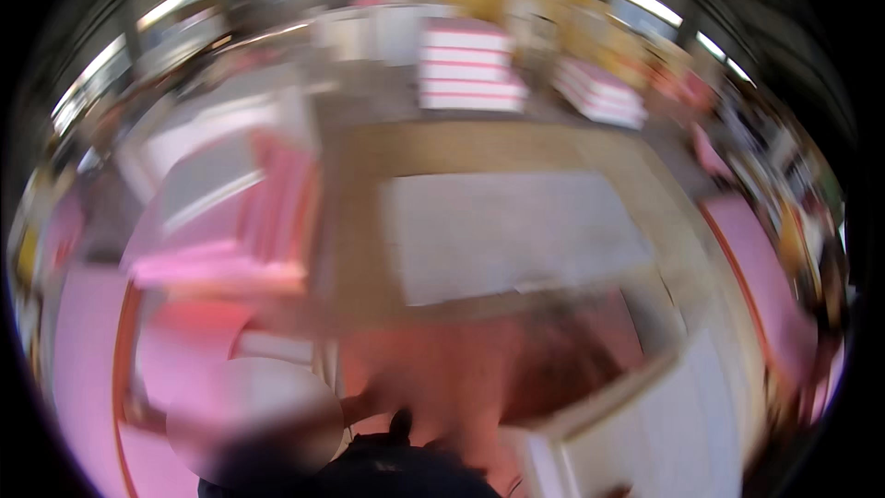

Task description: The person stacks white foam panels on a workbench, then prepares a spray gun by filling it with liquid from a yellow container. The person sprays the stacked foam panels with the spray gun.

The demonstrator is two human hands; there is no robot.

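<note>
Head-worn left fisheye, facing forward and down; foreground seemingly close, blurred.

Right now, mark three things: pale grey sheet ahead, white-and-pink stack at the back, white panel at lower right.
Pale grey sheet [516, 232]: head view, middle of its broad face.
White-and-pink stack [470, 72]: head view, banded front.
White panel [659, 420]: head view, broad face.

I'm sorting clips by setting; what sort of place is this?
Probably a workshop or warehouse, though blurred: a white-and-pink layered stack, a large pink pile and bright strips high overhead suggest it.
</note>
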